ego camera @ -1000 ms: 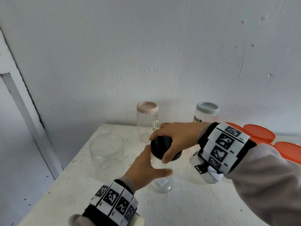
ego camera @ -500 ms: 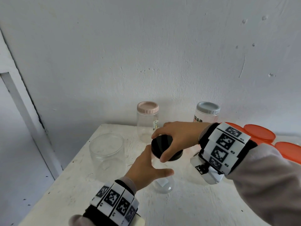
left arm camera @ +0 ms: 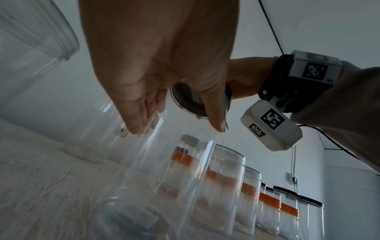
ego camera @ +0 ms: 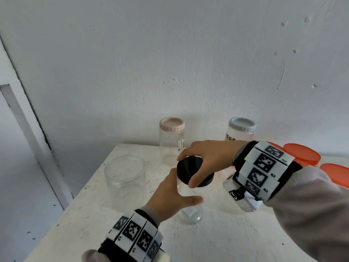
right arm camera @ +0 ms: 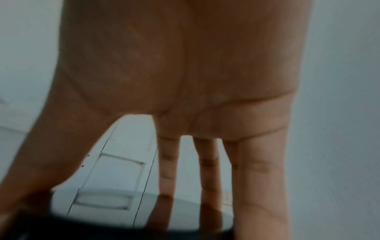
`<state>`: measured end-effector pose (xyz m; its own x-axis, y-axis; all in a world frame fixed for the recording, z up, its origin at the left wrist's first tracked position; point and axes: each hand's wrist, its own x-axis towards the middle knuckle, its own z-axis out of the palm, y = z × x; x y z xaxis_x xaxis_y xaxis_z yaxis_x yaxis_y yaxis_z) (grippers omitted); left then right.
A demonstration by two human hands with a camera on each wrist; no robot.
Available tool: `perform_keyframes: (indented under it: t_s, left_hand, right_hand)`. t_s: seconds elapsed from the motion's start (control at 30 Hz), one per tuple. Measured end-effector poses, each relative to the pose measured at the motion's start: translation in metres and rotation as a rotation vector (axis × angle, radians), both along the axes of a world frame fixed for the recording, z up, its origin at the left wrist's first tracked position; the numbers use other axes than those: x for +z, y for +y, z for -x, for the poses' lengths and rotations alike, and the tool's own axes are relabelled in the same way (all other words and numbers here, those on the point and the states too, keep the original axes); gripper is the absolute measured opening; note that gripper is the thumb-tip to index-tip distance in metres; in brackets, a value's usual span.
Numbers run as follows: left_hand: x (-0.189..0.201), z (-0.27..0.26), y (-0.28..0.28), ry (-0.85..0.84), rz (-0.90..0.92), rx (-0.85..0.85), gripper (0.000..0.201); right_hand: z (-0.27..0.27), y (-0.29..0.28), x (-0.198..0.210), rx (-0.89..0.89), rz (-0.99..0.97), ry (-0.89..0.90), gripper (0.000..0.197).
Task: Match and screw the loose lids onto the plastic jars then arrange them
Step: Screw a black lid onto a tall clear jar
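My right hand [ego camera: 186, 171] grips a black lid [ego camera: 190, 170] from above by its rim, thumb in front and fingers behind. The lid sits tilted over the mouth of a clear jar [ego camera: 190, 214] standing on the white table [ego camera: 90, 224]. My left hand [ego camera: 186, 188] holds that jar's upper part, thumb across the front and fingers hidden behind it. In the left wrist view the jar [left arm camera: 174, 162] runs between the thumb and fingers of my left hand [left arm camera: 179, 128], with the lid [left arm camera: 185, 100] above. The right wrist view shows the lid [right arm camera: 123, 227] under spread fingers.
A wide lidless jar [ego camera: 125, 180] stands to the left. A pink-lidded jar [ego camera: 171, 140] and a grey-lidded jar [ego camera: 241, 129] stand by the wall. Orange lids [ego camera: 302, 154] lie at the right. Another clear jar [ego camera: 229, 203] is under my right wrist.
My right hand has shifted the black lid very slightly to the right over the jar. My left hand has stayed around the jar.
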<state>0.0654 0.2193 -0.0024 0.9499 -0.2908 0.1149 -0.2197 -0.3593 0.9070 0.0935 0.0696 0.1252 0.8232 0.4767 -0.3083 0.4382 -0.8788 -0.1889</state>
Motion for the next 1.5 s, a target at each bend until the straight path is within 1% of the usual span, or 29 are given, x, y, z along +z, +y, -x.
perform_keyframes:
  t_s: [0.1,0.17,0.2,0.3,0.37,0.47,0.63,0.67,0.73,0.8,0.83,0.93,1.1,1.13,1.2,1.27,1.3,1.5]
  left_hand:
    - [0.0,0.0,0.0,0.004,0.015,-0.015,0.079]
    - [0.0,0.0,0.0,0.006,0.011,-0.016,0.079]
    - [0.0,0.0,0.0,0.005,0.008,-0.015,0.078]
    - [0.0,-0.001,0.001,0.005,0.004,-0.012,0.075]
    - [0.0,-0.001,0.001,0.004,0.004,-0.013,0.075]
    - [-0.001,-0.001,0.001,0.006,0.006,-0.012,0.077]
    - [-0.001,-0.002,0.001,0.018,0.021,-0.019,0.079]
    - [-0.001,-0.002,0.001,0.016,0.018,-0.021,0.079]
    - [0.0,-0.003,0.001,0.006,-0.001,-0.021,0.077]
    - [0.0,-0.002,0.001,0.002,-0.017,-0.013,0.075]
    - [0.0,-0.003,0.001,0.003,-0.018,-0.014,0.074]
    - [0.0,-0.003,0.001,0.01,-0.018,-0.015,0.077]
    - [0.0,-0.001,0.002,0.013,0.01,-0.032,0.077]
    - [0.0,-0.001,0.002,0.012,0.007,-0.032,0.078]
    - [0.001,-0.001,0.002,0.009,-0.005,-0.025,0.077]
    - [0.001,-0.001,0.002,0.007,-0.015,-0.018,0.076]
    - [0.001,-0.001,0.002,0.009,-0.016,-0.016,0.076]
    - [0.0,-0.001,0.002,0.02,-0.012,-0.013,0.078]
  right_hand:
    - [0.002,0.005,-0.006,-0.067,0.047,-0.066,0.073]
    - [0.002,0.006,-0.007,-0.079,0.077,-0.092,0.075]
    - [0.002,0.005,-0.006,-0.074,0.076,-0.077,0.076]
    - [0.0,0.002,0.0,-0.011,0.044,0.049,0.08]
    - [0.0,0.001,0.003,0.021,0.021,0.064,0.079]
    - [-0.001,0.001,0.001,-0.001,0.01,-0.009,0.076]
    - [0.002,0.008,-0.012,-0.083,0.091,-0.187,0.077]
    - [0.002,0.007,-0.012,-0.089,0.09,-0.181,0.079]
    - [0.002,0.005,-0.008,-0.071,0.053,-0.083,0.082]
    - [0.003,0.002,-0.003,-0.008,0.014,0.017,0.083]
    - [0.002,0.002,-0.001,0.021,0.008,0.028,0.081]
    - [0.0,0.003,-0.001,0.04,0.009,-0.022,0.072]
    - [0.0,0.008,-0.011,-0.037,0.072,-0.162,0.074]
    - [0.0,0.009,-0.011,-0.041,0.071,-0.156,0.075]
    - [-0.001,0.007,-0.008,-0.033,0.058,-0.078,0.078]
    - [-0.001,0.004,-0.003,0.002,0.058,0.004,0.082]
    - [-0.001,0.003,-0.002,0.017,0.054,0.012,0.083]
    - [-0.001,-0.001,-0.007,0.031,0.015,-0.074,0.081]
